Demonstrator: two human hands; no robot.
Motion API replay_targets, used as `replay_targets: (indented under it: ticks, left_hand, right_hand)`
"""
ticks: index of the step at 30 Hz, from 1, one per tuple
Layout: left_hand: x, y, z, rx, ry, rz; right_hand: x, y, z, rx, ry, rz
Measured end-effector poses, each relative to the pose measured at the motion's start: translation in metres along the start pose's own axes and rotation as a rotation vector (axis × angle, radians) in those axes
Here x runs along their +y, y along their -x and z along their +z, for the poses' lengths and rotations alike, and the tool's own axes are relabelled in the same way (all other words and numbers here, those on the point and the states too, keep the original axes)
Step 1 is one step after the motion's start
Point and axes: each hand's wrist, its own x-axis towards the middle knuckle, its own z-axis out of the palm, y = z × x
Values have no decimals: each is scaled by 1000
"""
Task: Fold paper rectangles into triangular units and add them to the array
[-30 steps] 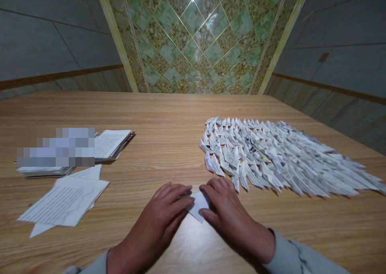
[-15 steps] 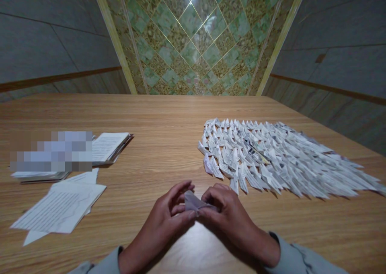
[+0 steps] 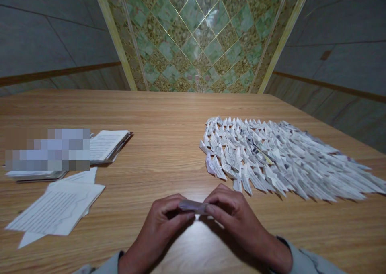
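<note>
Between my two hands is a small piece of folded paper (image 3: 192, 206), seen nearly edge-on above the near part of the table. My left hand (image 3: 165, 217) pinches its left end, thumb below and fingers curled behind. On the other end, my right hand (image 3: 229, 209) grips with thumb and bent fingers. Parts of the paper are hidden by the fingers. Ahead and to the right lie rows of small folded paper shapes (image 3: 259, 157) with pointed tips, packed closely together.
Loose printed sheets (image 3: 57, 205) lie at the left of the wooden table (image 3: 163, 117). Behind them is a stack of printed pages (image 3: 109, 145), beside a blurred-out pile (image 3: 48, 151). A tiled wall (image 3: 196, 41) rises past the far edge.
The folded paper has tilted from showing a pointed face to lying nearly edge-on. My left fingers have lowered and curled in. The view has shifted slightly.
</note>
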Motion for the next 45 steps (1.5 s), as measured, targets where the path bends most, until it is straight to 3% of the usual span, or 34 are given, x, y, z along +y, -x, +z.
replay_targets:
  ticks: [3,8,12,17,22,27,32,37,41,45]
  left_hand:
    - [3,-1,-2,15,-99,99]
    - [3,0,-6,122,-367,379]
    - [-2,3,-4,59,-540,446]
    - [-3,-2,-12,-157,-705,390]
    - [6,-3,-23,-227,-746,424]
    - [13,4,-16,-365,-898,426]
    - [3,6,-6,-316,-959,419]
    - [0,6,-7,-258,-874,442]
    - [1,5,-9,-252,-817,395]
    - [-5,2,-11,-162,-732,354]
  right_hand:
    - [3,0,0,49,106,-104]
    - [6,-1,-1,128,403,-445]
    - [5,-2,0,56,576,-534]
    - [15,0,5,-98,764,-487]
    - [17,2,6,-224,856,-360]
    - [3,2,1,-333,799,-246]
    - [10,4,1,-328,741,-220]
    - [23,4,3,-254,639,-205]
    - [22,5,4,-236,597,-173]
    - [19,5,5,-217,578,-107]
